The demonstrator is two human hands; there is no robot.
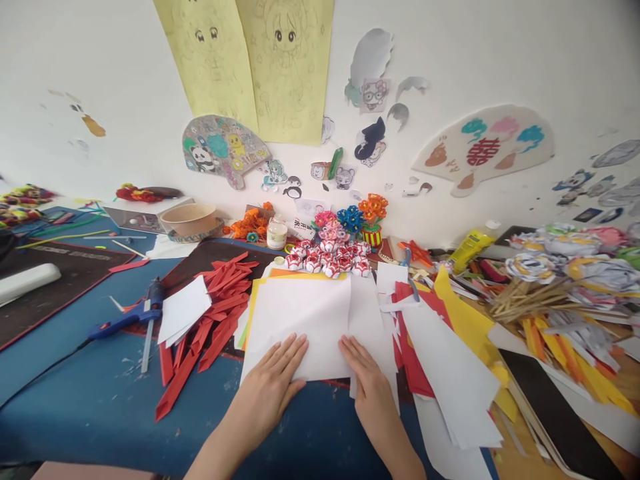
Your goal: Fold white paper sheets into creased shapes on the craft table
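left hand [273,380], right hand [367,380] (flat), white paper [305,313]

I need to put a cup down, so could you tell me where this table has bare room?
The widest bare patch is the blue mat, near the front edge, left of the left hand and below the glue gun and red strips. A smaller gap lies between the wrists. Right of the right hand, loose paper and sticks crowd everything.

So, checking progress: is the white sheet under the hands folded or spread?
Spread: the white sheet lies flat under both hands, no fold visible.
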